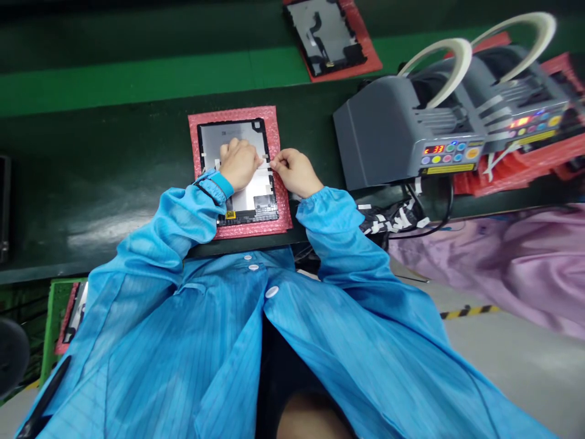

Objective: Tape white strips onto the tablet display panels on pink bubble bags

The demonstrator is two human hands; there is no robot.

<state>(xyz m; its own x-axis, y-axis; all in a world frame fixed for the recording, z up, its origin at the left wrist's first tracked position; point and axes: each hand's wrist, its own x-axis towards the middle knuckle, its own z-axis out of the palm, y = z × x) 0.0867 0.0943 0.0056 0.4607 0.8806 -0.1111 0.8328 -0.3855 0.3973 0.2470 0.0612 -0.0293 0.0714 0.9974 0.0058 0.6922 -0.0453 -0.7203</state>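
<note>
A flat tablet screen panel (pixel 211 139), silver-grey with a black frame and several white tape tabs along its edges, lies on a pink bubble-wrap sheet (pixel 272 131). My left hand (pixel 238 163) rests over the middle of the panel with its fingers curled and its thumb near the right edge; what those fingers hold, if anything, is hidden. At that right edge my right hand (pixel 297 173) pinches thumb and forefinger together on what looks like a small strip of white tape (pixel 265 164). Both hands nearly meet there.
Two grey tape dispensers (pixel 379 131) with lit displays stand to the right. Behind, another panel (pixel 326 36) lies on pink wrap. White tape bits (pixel 402 219) stick to a dark bundle at the table edge. Pink fabric (pixel 503 268) shows at right, a green crate (pixel 52 317) lower left.
</note>
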